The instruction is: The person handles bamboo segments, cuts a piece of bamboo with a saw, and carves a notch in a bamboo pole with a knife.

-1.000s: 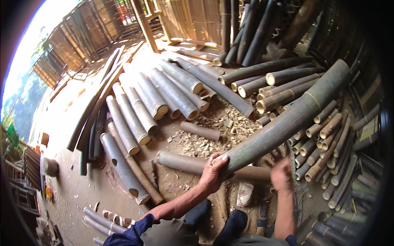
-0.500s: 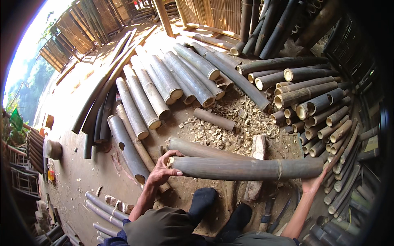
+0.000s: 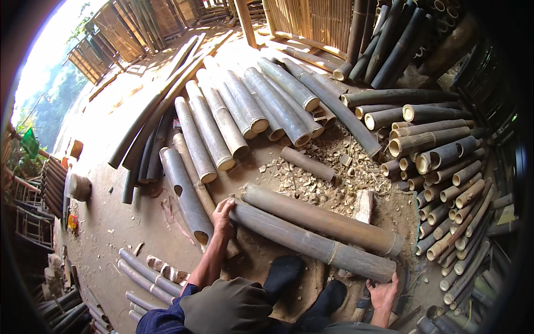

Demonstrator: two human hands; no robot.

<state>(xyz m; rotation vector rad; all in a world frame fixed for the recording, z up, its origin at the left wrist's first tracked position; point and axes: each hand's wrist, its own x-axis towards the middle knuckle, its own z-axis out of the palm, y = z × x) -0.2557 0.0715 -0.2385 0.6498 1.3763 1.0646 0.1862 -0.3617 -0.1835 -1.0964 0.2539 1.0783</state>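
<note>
I see the long bamboo tube [image 3: 311, 239] low in front of the knees, slanting down to the right, between the left hand [image 3: 223, 216] and the right hand [image 3: 382, 290]. The left hand is curled over its upper end and grasps it. The right hand touches the lower end with thumb and fingers apart; how firm this grip is, I cannot tell.

Among the hollow pieces, the grey tube [image 3: 189, 203] at left has two oval openings cut in its wall. The stack of short tubes [image 3: 459, 206] at right shows many round open mouths, dark inside with pale rims.

The held tube is grey-brown, rather smooth, slightly bent to my lens, with one raised ring nearer its right end. Just beyond it lies a browner tube [image 3: 322, 218], of similar thickness. Dry, flaky wood chips [image 3: 356, 167] cover part of the dusty earth-coloured floor [image 3: 122, 234], near a short brown tube [image 3: 307, 163] and a rough pale block [image 3: 364, 206].
</note>
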